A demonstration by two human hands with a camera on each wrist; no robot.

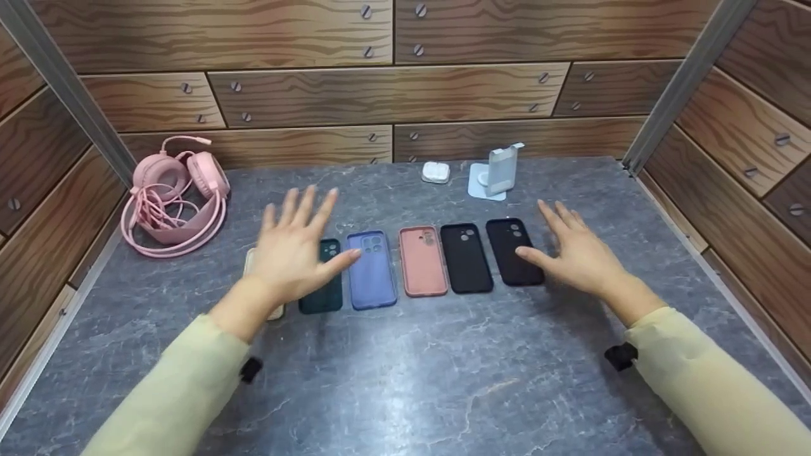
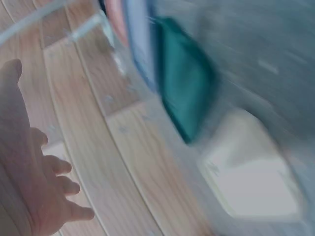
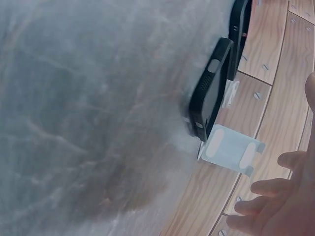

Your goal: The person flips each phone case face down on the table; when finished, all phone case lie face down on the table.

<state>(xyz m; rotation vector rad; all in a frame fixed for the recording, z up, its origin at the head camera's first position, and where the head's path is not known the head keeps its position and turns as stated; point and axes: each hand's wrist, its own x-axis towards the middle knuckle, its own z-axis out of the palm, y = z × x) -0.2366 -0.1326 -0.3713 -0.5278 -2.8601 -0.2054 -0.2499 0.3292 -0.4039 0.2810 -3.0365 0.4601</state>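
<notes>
Several phone cases lie in a row on the grey marbled table. My left hand [image 1: 288,256], fingers spread, hovers over the left end, partly hiding a cream case [image 2: 253,172] and a dark green case [image 1: 322,291]. Right of its thumb lies a blue-purple case [image 1: 372,272]. Beyond that are a pink case [image 1: 422,263], a black case [image 1: 467,259] and another black case [image 1: 512,253] at the right end. My right hand [image 1: 583,256], also spread and holding nothing, is just right of that last case, its thumb over the case's edge in the head view.
Pink headphones [image 1: 174,196] with a coiled cable sit at the back left. At the back stand a small white earbud case [image 1: 436,172] and a pale blue folding stand [image 1: 500,172]. Wood-patterned walls [image 1: 380,95] enclose the table [image 1: 405,392] behind and at both sides.
</notes>
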